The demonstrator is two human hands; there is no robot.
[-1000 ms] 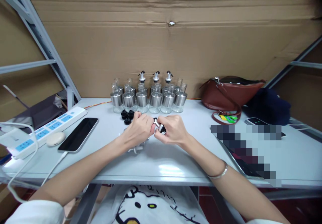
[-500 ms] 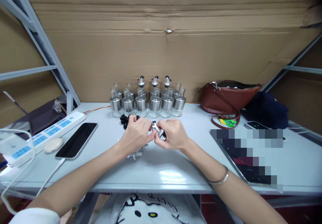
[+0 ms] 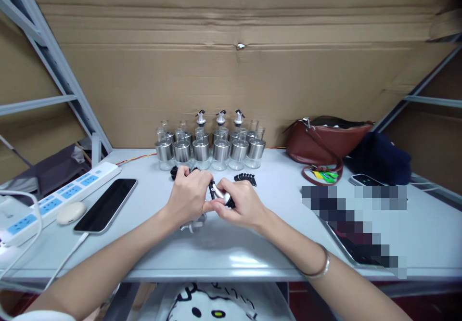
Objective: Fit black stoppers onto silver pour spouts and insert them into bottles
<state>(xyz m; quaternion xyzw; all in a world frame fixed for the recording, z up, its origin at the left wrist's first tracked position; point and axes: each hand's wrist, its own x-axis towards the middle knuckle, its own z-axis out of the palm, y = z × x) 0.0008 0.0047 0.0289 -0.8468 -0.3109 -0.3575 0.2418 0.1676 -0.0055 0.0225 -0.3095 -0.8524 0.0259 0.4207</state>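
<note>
My left hand (image 3: 189, 197) and my right hand (image 3: 241, 204) meet over the middle of the pale table (image 3: 231, 244). Both pinch one small metal pourer spout with a black stopper (image 3: 218, 194) between their fingertips. More metal spout parts (image 3: 193, 224) lie on the table under my left hand. Black rubber stoppers (image 3: 175, 172) lie just beyond my left hand, and another small black piece (image 3: 246, 178) lies beyond my right. Behind them stand several glass bottles with steel collars (image 3: 211, 147); three at the back carry fitted pourers (image 3: 220, 118).
A black phone (image 3: 106, 204) on a white cable, a white oval case (image 3: 71, 211) and a power strip (image 3: 59, 196) lie at left. A brown bag (image 3: 327, 140), a dark cloth (image 3: 382, 160) and a second phone (image 3: 364, 180) sit at right. Cardboard (image 3: 231, 70) walls the back.
Both hands have stayed together on the spout and shifted slightly toward me and left, turning it. The small black piece beyond my right hand has come into sight. The camera tilted a little.
</note>
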